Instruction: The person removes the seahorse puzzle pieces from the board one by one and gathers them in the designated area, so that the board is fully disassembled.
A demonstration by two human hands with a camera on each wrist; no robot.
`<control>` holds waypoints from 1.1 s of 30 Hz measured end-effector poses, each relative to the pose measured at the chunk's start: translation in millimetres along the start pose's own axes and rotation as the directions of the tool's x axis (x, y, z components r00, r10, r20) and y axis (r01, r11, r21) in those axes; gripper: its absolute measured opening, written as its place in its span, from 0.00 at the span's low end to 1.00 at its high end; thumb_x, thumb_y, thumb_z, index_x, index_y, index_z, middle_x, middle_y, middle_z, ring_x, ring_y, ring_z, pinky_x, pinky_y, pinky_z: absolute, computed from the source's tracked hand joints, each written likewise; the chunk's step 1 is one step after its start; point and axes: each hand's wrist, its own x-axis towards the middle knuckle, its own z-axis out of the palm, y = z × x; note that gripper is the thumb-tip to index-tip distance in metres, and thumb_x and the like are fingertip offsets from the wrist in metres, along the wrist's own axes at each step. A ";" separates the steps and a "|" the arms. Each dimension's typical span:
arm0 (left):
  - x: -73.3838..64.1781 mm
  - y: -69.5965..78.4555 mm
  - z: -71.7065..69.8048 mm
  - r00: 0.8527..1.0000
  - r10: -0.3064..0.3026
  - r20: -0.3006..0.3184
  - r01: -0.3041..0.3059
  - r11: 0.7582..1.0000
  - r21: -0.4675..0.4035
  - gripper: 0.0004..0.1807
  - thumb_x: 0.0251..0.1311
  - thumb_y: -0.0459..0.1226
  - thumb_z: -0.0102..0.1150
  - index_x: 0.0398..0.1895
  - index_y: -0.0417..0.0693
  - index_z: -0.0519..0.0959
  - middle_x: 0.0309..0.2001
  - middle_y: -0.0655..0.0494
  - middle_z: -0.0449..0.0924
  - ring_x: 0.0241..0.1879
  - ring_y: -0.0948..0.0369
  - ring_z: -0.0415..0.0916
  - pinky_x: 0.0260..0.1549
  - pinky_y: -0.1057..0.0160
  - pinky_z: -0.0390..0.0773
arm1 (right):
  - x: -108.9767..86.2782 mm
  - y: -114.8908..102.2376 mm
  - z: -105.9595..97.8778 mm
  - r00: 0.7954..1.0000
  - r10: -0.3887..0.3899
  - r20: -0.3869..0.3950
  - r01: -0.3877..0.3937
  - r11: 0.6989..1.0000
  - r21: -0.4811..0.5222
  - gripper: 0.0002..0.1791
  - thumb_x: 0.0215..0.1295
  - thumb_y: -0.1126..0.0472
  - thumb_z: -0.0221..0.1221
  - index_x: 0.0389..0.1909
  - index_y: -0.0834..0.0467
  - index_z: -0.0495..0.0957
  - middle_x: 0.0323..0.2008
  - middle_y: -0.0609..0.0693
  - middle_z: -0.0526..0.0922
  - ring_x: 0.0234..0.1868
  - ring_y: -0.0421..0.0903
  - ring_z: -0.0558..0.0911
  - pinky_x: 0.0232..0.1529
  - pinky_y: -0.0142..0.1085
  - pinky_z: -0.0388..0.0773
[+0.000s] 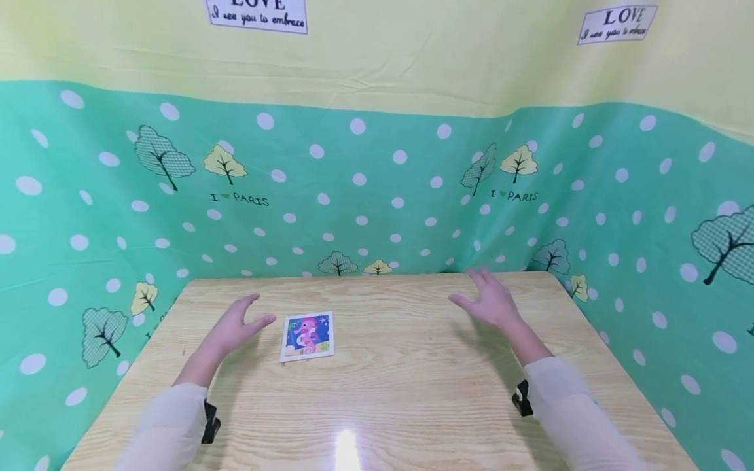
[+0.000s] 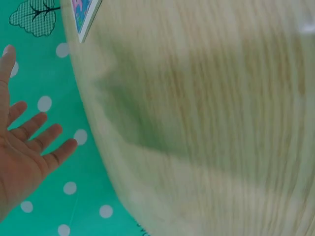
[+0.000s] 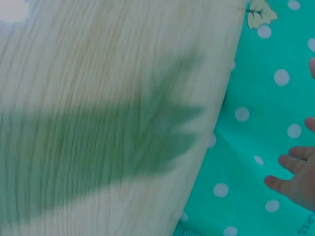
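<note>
A square picture card or thin puzzle with a pink seahorse (image 1: pixel 307 335) on a dark blue ground and a white border lies flat on the table, left of the middle. My left hand (image 1: pixel 234 327) hovers to the left of it, thumb and fingers spread, holding nothing. In the left wrist view the fingers of the left hand (image 2: pixel 32 147) are extended, and a corner of the card (image 2: pixel 84 19) shows at the top. Over the right side of the table, my right hand (image 1: pixel 487 302) is also raised with fingers apart and nothing in it. Part of the right hand (image 3: pixel 298 172) shows at the right wrist view's edge.
The light wood-grain table (image 1: pixel 383 392) carries a bright glare spot near its front. A green polka-dot curtain (image 1: pixel 377 176) with printed trees hangs behind it and along both sides. Black devices (image 1: pixel 210 422) sit at both wrists over pale sleeves (image 1: pixel 171 418).
</note>
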 end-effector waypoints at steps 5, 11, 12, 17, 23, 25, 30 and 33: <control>-1.4 1.5 8.9 1.000 0.004 -0.003 -0.004 0.999 -0.039 0.47 0.60 0.59 0.50 0.70 0.34 0.51 0.68 0.30 0.52 0.65 0.33 0.53 0.61 0.35 0.58 | 3.0 -18.5 20.2 0.999 -0.053 -0.004 0.053 0.998 0.042 0.45 0.57 0.33 0.54 0.69 0.56 0.58 0.70 0.67 0.53 0.69 0.67 0.55 0.64 0.65 0.55; -1.7 6.6 19.1 1.000 -0.016 0.024 0.018 0.997 -0.076 0.44 0.61 0.56 0.53 0.70 0.37 0.52 0.68 0.32 0.53 0.65 0.33 0.53 0.61 0.36 0.59 | 7.4 -42.4 47.3 0.995 -0.094 0.026 0.092 0.992 0.081 0.43 0.58 0.34 0.55 0.67 0.56 0.61 0.70 0.64 0.55 0.68 0.66 0.58 0.64 0.62 0.58; -1.7 7.3 21.1 0.999 -0.018 0.032 0.021 0.997 -0.075 0.43 0.61 0.55 0.53 0.70 0.38 0.52 0.68 0.32 0.53 0.65 0.34 0.53 0.61 0.36 0.59 | 7.8 -46.7 51.7 0.995 -0.099 0.035 0.096 0.992 0.081 0.42 0.58 0.34 0.55 0.67 0.55 0.62 0.70 0.64 0.55 0.68 0.65 0.58 0.65 0.61 0.58; -1.3 10.5 30.7 0.999 -0.003 0.051 0.006 0.997 -0.073 0.42 0.61 0.53 0.55 0.70 0.40 0.54 0.68 0.34 0.54 0.66 0.36 0.53 0.63 0.37 0.57 | 8.3 -68.6 71.4 0.988 -0.137 0.072 0.130 0.987 0.090 0.42 0.58 0.34 0.55 0.67 0.55 0.63 0.69 0.64 0.57 0.69 0.63 0.59 0.66 0.59 0.58; 0.2 16.3 41.3 0.998 0.014 0.056 -0.010 0.996 -0.084 0.41 0.60 0.53 0.55 0.69 0.38 0.56 0.68 0.33 0.56 0.67 0.37 0.53 0.64 0.38 0.56 | 8.0 -93.9 93.9 0.978 -0.176 0.115 0.166 0.982 0.093 0.41 0.57 0.32 0.54 0.66 0.52 0.64 0.69 0.61 0.58 0.69 0.61 0.61 0.66 0.57 0.59; -0.2 18.0 45.0 0.998 0.024 0.059 -0.019 0.996 -0.083 0.40 0.61 0.52 0.55 0.68 0.37 0.57 0.67 0.32 0.57 0.66 0.36 0.54 0.64 0.38 0.56 | 7.3 -101.1 101.3 0.974 -0.189 0.125 0.178 0.980 0.093 0.41 0.57 0.32 0.54 0.66 0.52 0.64 0.69 0.61 0.59 0.68 0.60 0.62 0.66 0.57 0.60; -2.0 16.7 54.0 0.997 0.031 0.064 -0.026 0.997 -0.072 0.40 0.59 0.51 0.57 0.67 0.36 0.58 0.66 0.30 0.58 0.65 0.35 0.55 0.64 0.38 0.56 | 4.6 -118.9 117.0 0.965 -0.209 0.161 0.196 0.976 0.091 0.40 0.57 0.32 0.54 0.66 0.51 0.65 0.69 0.60 0.59 0.68 0.59 0.62 0.66 0.56 0.60; -2.7 14.1 57.1 0.998 0.019 0.060 -0.015 0.998 -0.064 0.41 0.58 0.51 0.58 0.68 0.37 0.59 0.66 0.31 0.59 0.66 0.36 0.55 0.65 0.38 0.56 | 4.3 -130.2 123.2 0.959 -0.219 0.178 0.205 0.974 0.094 0.40 0.57 0.32 0.54 0.66 0.50 0.64 0.69 0.59 0.59 0.69 0.58 0.62 0.66 0.57 0.59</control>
